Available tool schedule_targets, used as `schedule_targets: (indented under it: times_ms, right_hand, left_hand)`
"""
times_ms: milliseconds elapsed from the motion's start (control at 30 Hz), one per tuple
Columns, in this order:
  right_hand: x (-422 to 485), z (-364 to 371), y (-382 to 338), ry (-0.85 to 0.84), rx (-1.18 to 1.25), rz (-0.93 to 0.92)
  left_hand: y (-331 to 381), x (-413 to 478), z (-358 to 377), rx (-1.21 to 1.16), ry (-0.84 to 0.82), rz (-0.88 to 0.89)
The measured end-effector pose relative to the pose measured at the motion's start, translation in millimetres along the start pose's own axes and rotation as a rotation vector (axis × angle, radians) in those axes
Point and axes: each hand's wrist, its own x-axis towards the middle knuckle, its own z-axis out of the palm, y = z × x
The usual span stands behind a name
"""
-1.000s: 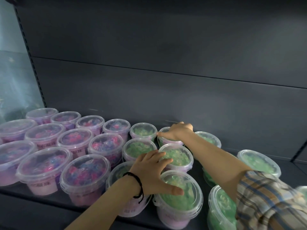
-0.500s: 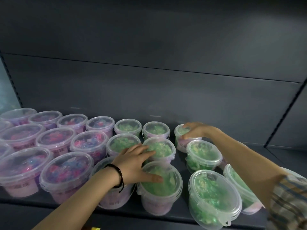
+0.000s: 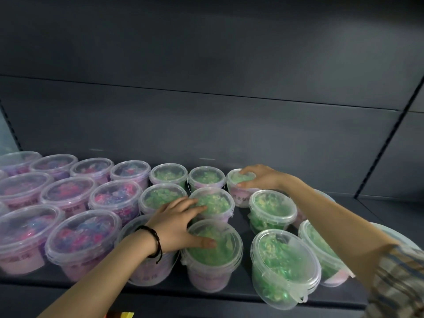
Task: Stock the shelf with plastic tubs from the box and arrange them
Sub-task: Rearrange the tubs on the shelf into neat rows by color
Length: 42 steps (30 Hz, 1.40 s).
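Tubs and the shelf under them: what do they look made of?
The tubs look like thin clear plastic with a slightly frosted sheen: the green or pink fill shows through walls and snap-on lids. The shelf and its back panel look like dark matt painted metal, flat with straight seams, though the finish alone does not settle that.

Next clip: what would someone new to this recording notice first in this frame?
Probably the colour split on the dark shelf: lidded tubs of pink-purple contents fill the left, tubs of green contents the middle and right. Next, the two bare hands: the left hand lies flat across green tub lids near the front, while the right hand rests on a back-row green tub.
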Motion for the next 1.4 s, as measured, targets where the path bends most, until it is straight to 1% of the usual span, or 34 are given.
schedule_targets:
  times_ms: [67,167,233,300,367,433,533,600,633,767,833,900,1000,1167,1233,1300,1367,1400]
  right_hand:
    - [-15,-10,7,-0.048,-0.027,-0.035]
    - [-37,-20,15,-0.26,-0.109,-0.006]
    - [-46,-19,17,-0.349,-0.13,0.02]
    - [-53,-17,16,-0.359,-0.095,0.034]
    - [-57,-14,11,-0.328,-0.095,0.059]
    - [-59,-9,0,-0.275,-0.123,0.129]
    - [-57,2,-25,-0.163,-0.272,0.227]
    - [-54,9,-37,-0.134,-0.353,0.253]
    - [-54,11,-41,-0.153,-0.344,0.26]
    - [-65,3,-38,-0.324,-0.2,0.254]
    - [-69,-1,-33,-0.356,-0.164,0.263]
    - [-70,2,-32,-0.341,-0.153,0.284]
    - [-67,9,-34,-0.265,-0.185,0.312]
    - [-74,14,-40,-0.153,-0.221,0.301]
    - [-81,17,-35,-0.103,-0.233,0.274]
    - [-90,18,-28,-0.011,-0.212,0.244]
    - [-107,15,-20,0.087,-0.138,0.183]
    - [-117,12,-16,0.098,-0.081,0.125]
  left_hand:
    - [0,1,0,-0.01,0.005,-0.002]
    - [2,1,0,-0.021,0.005,-0.004]
    - [2,0,-1,-0.026,0.008,-0.004]
    - [2,0,-1,-0.033,0.007,-0.004]
    - [3,1,0,-0.038,0.003,-0.002]
    - [3,0,1,-0.044,0.006,-0.002]
    - [3,0,0,-0.04,0.018,-0.002]
    - [4,0,-2,-0.042,0.018,-0.007]
    - [4,0,-2,-0.04,0.017,-0.008]
    - [4,-1,0,-0.024,0.014,-0.004]
    - [3,-1,0,-0.024,0.014,-0.002]
    - [3,-2,0,-0.029,0.02,0.002]
    - [4,-2,-1,-0.067,0.04,0.002]
    - [5,-2,-4,-0.095,0.049,-0.004]
    - [5,-2,-3,-0.086,0.049,-0.011]
    - [4,-3,-3,-0.077,0.05,-0.01]
    - [6,-5,-3,-0.075,0.065,0.0]
    - [8,-7,-3,-0.075,0.085,0.011]
